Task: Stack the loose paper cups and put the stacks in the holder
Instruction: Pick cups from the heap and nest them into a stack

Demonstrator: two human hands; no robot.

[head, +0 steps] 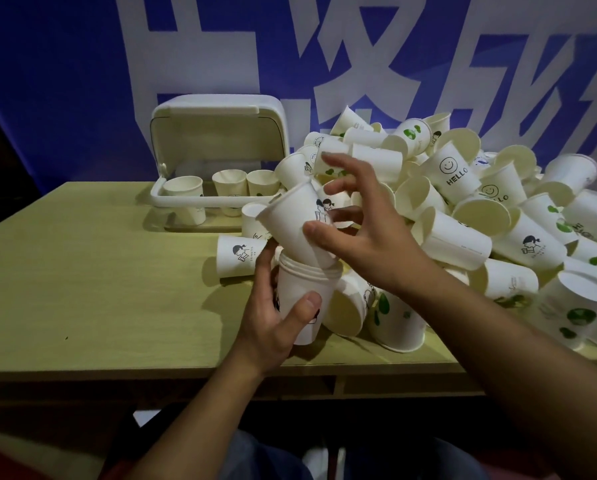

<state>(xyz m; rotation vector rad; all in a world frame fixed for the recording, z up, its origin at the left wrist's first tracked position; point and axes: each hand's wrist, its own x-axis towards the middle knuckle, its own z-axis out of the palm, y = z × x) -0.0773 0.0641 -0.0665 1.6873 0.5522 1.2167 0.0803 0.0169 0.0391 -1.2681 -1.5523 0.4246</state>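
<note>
My left hand (272, 320) grips a short stack of white paper cups (304, 299) above the table's front middle. A single white cup (297, 223) leans tilted in the top of that stack, its mouth pointing up and left. My right hand (355, 226) holds this cup, thumb on its side, with the other fingers spread above it. A big heap of loose paper cups (463, 209) covers the right half of the table. The white holder (217, 199) stands at the back with its lid raised and three cup stacks (186, 195) inside.
The wooden table (99, 271) has bare surface on its left half. One cup (238, 254) lies on its side just left of my hands. A blue banner with white characters (65, 81) hangs behind the table. The table's front edge runs below my wrists.
</note>
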